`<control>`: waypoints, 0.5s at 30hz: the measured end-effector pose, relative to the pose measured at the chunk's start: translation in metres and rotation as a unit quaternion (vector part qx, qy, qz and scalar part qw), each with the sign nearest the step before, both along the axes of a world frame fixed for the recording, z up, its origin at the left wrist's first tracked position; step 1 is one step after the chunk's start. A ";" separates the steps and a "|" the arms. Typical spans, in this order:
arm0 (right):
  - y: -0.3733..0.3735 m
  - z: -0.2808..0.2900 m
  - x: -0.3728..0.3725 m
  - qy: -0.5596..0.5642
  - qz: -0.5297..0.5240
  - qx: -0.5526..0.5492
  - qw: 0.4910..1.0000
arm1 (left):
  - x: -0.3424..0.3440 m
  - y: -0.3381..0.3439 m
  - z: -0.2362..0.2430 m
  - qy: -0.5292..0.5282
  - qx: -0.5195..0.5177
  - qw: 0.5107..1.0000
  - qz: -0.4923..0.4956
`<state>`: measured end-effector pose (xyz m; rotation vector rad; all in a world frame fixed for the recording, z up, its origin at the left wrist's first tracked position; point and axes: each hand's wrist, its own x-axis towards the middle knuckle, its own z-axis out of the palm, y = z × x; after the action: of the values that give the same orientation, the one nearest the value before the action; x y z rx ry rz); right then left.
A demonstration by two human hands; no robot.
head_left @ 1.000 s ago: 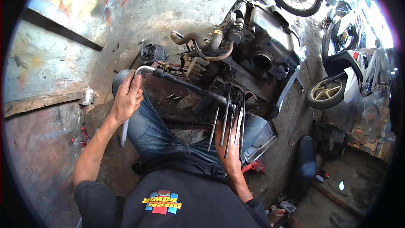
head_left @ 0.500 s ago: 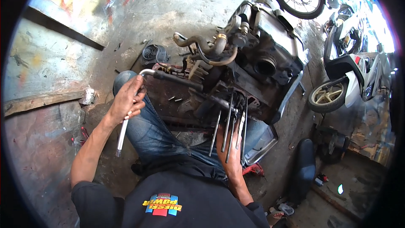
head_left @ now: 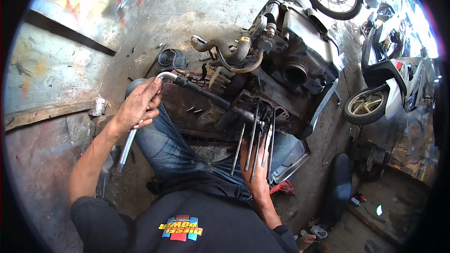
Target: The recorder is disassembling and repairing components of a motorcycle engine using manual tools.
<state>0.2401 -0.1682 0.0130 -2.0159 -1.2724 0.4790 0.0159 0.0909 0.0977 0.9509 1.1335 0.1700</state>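
My left hand [head_left: 139, 105] is closed round the long silver arm of an L-shaped socket wrench [head_left: 125, 152]. From the wrench's bend, its dark shaft [head_left: 206, 94] slopes down right to the engine block [head_left: 293, 105], where the far tip is hard to make out. Several long metal studs [head_left: 253, 152] stick out of the block toward me. Behind these studs my right forearm [head_left: 258, 185] reaches up to the engine's near side. My right hand [head_left: 247, 149] is mostly covered by the studs and the block, and its fingers do not show.
A bent hose [head_left: 220, 46] juts from the engine. Small bolts [head_left: 193, 109] lie between my legs; a round finned cover [head_left: 171, 59] rests beyond my left knee. A red power tool [head_left: 283, 188] and a black seat [head_left: 338, 187] lie right. A white motorcycle [head_left: 398, 79] stands farther right.
My left hand has shifted slightly left and down. The wrench's silver arm has swung, its lower end moving left, and more of the dark shaft shows. My right arm has barely moved.
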 end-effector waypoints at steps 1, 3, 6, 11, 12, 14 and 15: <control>-0.001 -0.001 0.001 0.000 -0.001 -0.001 1.000 | 0.001 0.001 0.002 -0.002 0.003 1.000 -0.005; -0.005 -0.003 0.000 -0.144 0.051 -0.028 0.988 | 0.000 0.001 0.005 0.002 0.002 1.000 -0.002; -0.018 -0.009 0.005 -0.347 0.133 -0.084 0.924 | 0.000 0.001 0.007 0.022 0.010 1.000 0.001; 0.014 0.016 0.006 -0.114 0.084 0.076 0.987 | -0.001 0.007 0.009 0.022 0.007 0.999 -0.028; 0.013 0.014 0.006 -0.118 0.078 0.065 0.988 | 0.000 0.007 0.010 0.021 0.006 0.999 -0.029; 0.012 0.013 0.006 -0.123 0.074 0.053 0.988 | 0.003 0.006 0.010 0.018 0.011 0.999 -0.036; 0.010 0.012 0.006 -0.128 0.074 0.059 0.987 | 0.005 0.006 0.009 0.019 0.011 0.999 -0.035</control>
<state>0.2459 -0.1579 0.0250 -1.9360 -1.5754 0.2109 0.0210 0.0972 0.1071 1.0162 1.1329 0.1087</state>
